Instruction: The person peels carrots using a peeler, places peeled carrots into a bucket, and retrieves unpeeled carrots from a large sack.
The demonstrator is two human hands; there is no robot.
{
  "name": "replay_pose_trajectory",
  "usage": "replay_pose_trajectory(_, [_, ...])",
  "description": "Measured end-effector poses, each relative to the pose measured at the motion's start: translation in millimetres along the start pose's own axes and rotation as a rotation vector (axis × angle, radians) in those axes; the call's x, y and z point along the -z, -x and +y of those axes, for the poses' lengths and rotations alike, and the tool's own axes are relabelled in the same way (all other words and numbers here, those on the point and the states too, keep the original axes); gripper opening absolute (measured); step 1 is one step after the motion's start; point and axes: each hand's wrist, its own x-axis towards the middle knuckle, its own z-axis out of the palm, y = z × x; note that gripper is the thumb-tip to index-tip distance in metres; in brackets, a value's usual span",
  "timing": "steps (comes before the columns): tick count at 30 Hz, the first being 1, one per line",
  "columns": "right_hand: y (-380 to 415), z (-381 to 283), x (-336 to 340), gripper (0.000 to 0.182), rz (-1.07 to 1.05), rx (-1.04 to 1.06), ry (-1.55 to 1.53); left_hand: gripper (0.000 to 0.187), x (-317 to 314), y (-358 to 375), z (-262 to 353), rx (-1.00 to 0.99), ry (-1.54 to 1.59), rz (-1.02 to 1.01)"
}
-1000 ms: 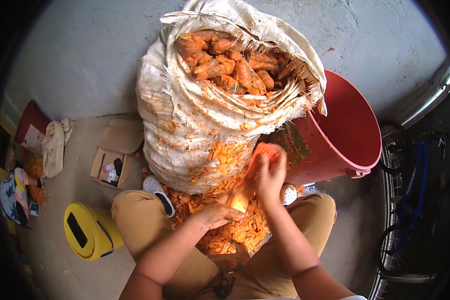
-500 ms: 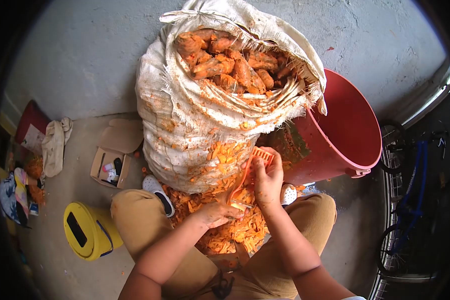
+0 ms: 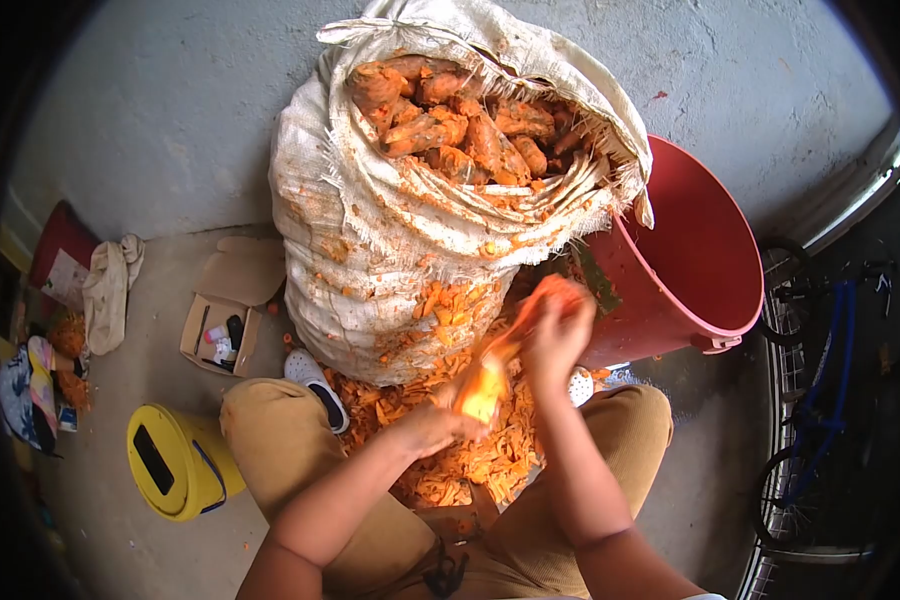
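Note:
My left hand [image 3: 438, 422] is closed around a carrot [image 3: 482, 393], whose pale yellow-orange flesh faces up between my knees. In my right hand [image 3: 560, 345], blurred by motion, is an orange-handled peeler [image 3: 553, 292], held above and to the right of the carrot. Below both hands lies a heap of orange peelings [image 3: 460, 470]. A white woven sack [image 3: 320, 220] stands just beyond them, its mouth open on many rough, orange-brown carrots [image 3: 430, 130]. More peelings cling to the sack's front.
Right of the sack, a large red bucket [image 3: 680, 270] leans with its mouth toward me. A yellow bucket [image 3: 175, 465] and an open cardboard box [image 3: 205, 335] with small items stand on the left. A blue bicycle [image 3: 820, 420] is at far right, a grey wall [image 3: 190, 130] behind.
My right hand has moved slightly right and up the carrot with the peeler, now blurred. The carrot in my left hand has turned, showing more of its bright flesh.

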Motion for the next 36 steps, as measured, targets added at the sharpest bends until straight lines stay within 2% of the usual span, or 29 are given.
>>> replay_pose_trajectory(1, [-24.2,22.9,8.7,0.017,0.104,-0.006,0.024,0.078,-1.7,3.3,-2.4,0.014,-0.037,-0.041])
replay_pose_trajectory(3, [-44.1,-30.0,25.2,0.017,0.167,-0.364,-0.226,0.08,-4.9,7.7,-5.7,-0.029,0.017,-0.06])
replay_pose_trajectory(4, [-44.9,-27.3,22.4,0.019,0.17,-0.242,-0.286,0.079,-5.0,6.4,-2.0,-0.038,0.04,-0.051])
replay_pose_trajectory(6, [-31.4,-27.2,21.3,0.02,0.078,-0.238,-0.358,0.073,0.6,-0.6,-3.6,-0.103,0.065,-0.008])
replay_pose_trajectory(9, [-17.4,-38.9,10.9,0.021,-0.034,-0.233,-0.498,0.065,4.6,0.7,3.6,-0.093,0.089,0.009])
replay_pose_trajectory(11, [-8.6,-50.4,13.1,0.021,-0.197,-0.36,-0.514,0.062,4.9,1.9,2.7,-0.089,0.097,0.006])
replay_pose_trajectory(15, [19.3,-52.7,-4.3,0.02,-0.24,-0.301,-0.472,0.056,6.8,-1.7,-0.8,-0.092,0.019,0.045])
replay_pose_trajectory(17, [31.9,-49.8,-8.7,0.021,-0.285,-0.25,-0.434,0.054,8.1,-2.4,-4.8,-0.027,0.075,0.105])
replay_pose_trajectory(18, [38.8,-51.2,-8.5,0.022,-0.267,-0.123,-0.219,0.053,8.6,-2.2,-5.6,0.008,0.101,0.135])
replay_pose_trajectory(21, [40.9,-50.5,-10.1,0.022,-0.218,-0.05,-0.141,0.054,6.7,-0.3,-3.1,-0.015,-0.051,0.054])
replay_pose_trajectory(23, [23.2,-52.3,-6.2,0.022,-0.095,0.122,0.06,0.061,2.7,3.1,-0.3,-0.018,-0.026,-0.013])
replay_pose_trajectory(24, [3.1,-7.0,-4.9,0.023,0.03,0.151,0.089,0.065,0.5,4.9,1.3,-0.02,-0.014,-0.046])
replay_pose_trajectory(25, [-18.3,13.0,3.2,0.022,0.12,0.115,0.091,0.063,-3.0,7.3,1.2,-0.033,-0.003,-0.053])
replay_pose_trajectory(26, [-29.0,-16.7,11.4,0.019,0.168,-0.034,-0.105,0.061,-6.9,10.8,-0.7,-0.045,0.008,-0.061])
replay_pose_trajectory(27, [-41.2,-13.0,18.4,0.017,0.232,-0.214,-0.322,0.059,-8.8,13.3,-3.0,-0.057,0.019,-0.068])
replay_pose_trajectory(29, [-42.6,-32.6,28.2,0.017,0.238,-0.232,-0.275,0.058,-1.8,9.6,-5.7,-0.091,0.015,-0.071])
replay_pose_trajectory(31, [-30.8,-41.2,25.6,0.02,0.101,-0.226,-0.381,0.055,-1.3,7.0,2.8,-0.126,0.024,-0.076])
replay_pose_trajectory(35, [7.8,-50.9,3.9,0.022,-0.19,-0.102,-0.464,0.053,0.3,3.5,2.5,-0.046,0.013,0.026])
replay_pose_trajectory(36, [20.1,-56.2,0.3,0.022,-0.27,-0.141,-0.503,0.053,1.6,2.7,1.3,-0.047,0.014,0.044])
